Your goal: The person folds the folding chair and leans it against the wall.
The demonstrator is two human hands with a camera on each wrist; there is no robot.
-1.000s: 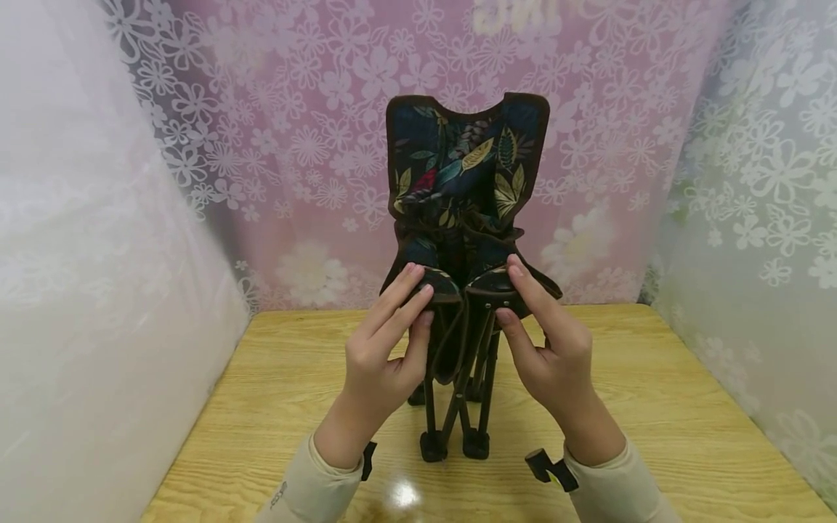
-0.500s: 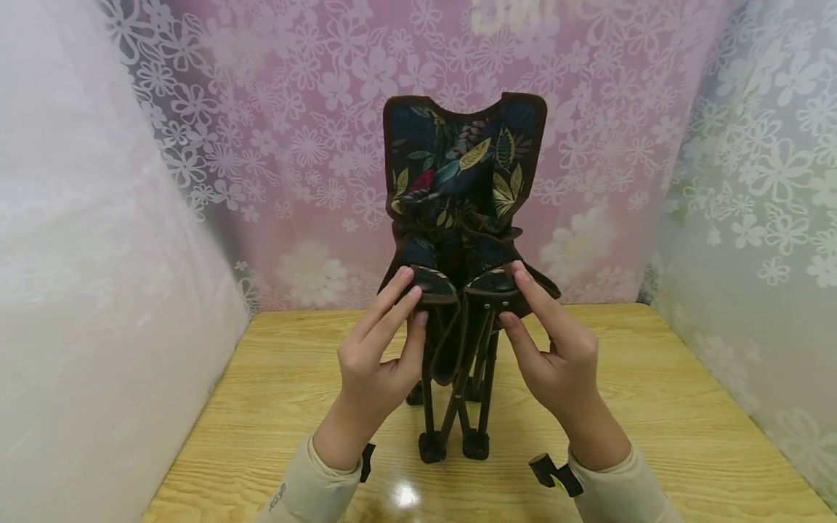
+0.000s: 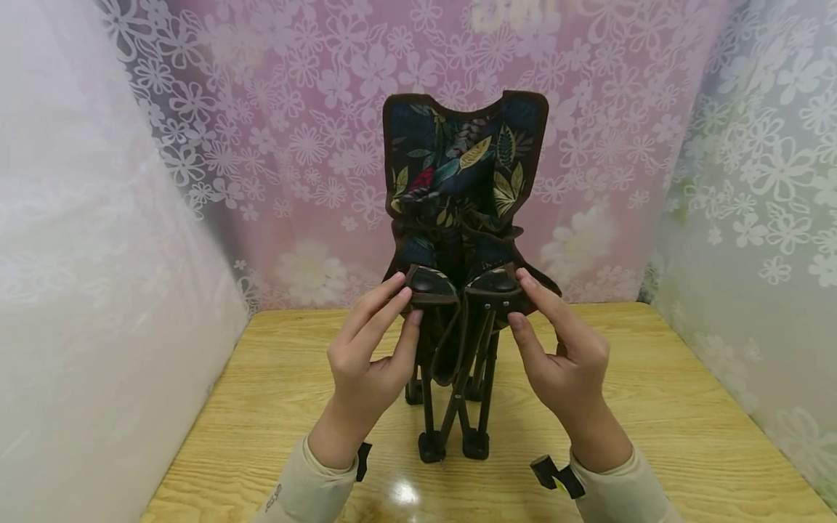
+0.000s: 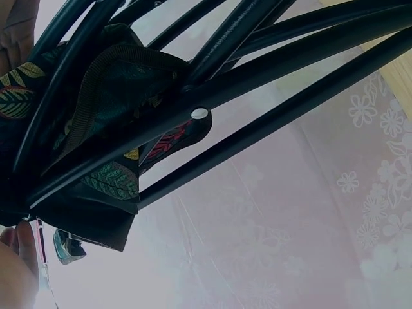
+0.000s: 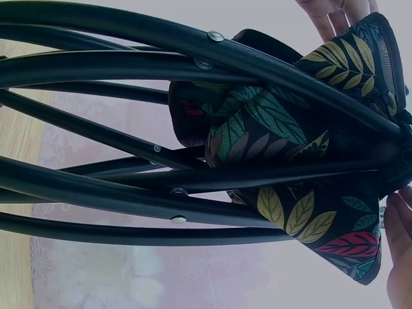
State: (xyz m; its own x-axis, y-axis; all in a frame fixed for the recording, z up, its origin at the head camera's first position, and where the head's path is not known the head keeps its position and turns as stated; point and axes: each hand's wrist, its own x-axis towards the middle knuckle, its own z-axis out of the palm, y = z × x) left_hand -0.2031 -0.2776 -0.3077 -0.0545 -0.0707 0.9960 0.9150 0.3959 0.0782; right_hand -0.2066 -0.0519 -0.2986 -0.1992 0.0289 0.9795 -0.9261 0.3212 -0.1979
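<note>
The step in hand looks to be working the partly folded, leaf-print folding chair (image 3: 480, 254), standing on the worktop (image 3: 275, 378), by its seat's front corners: the left hand (image 3: 368, 363) and right hand (image 3: 569, 378) each pinch one, so the next move probably calls for even, matched effort. The head view shows the upright backrest (image 3: 467, 149) and the feet (image 3: 475, 444); the right wrist view instead reveals silver rivets (image 5: 215, 36) on the tubes (image 5: 116, 66) beneath.

Wood-grain table (image 3: 654, 407), pink floral backdrop (image 3: 314, 145) behind, whitish sheet (image 3: 98, 254) at left, pale flowered sheet (image 3: 765, 218) at right
</note>
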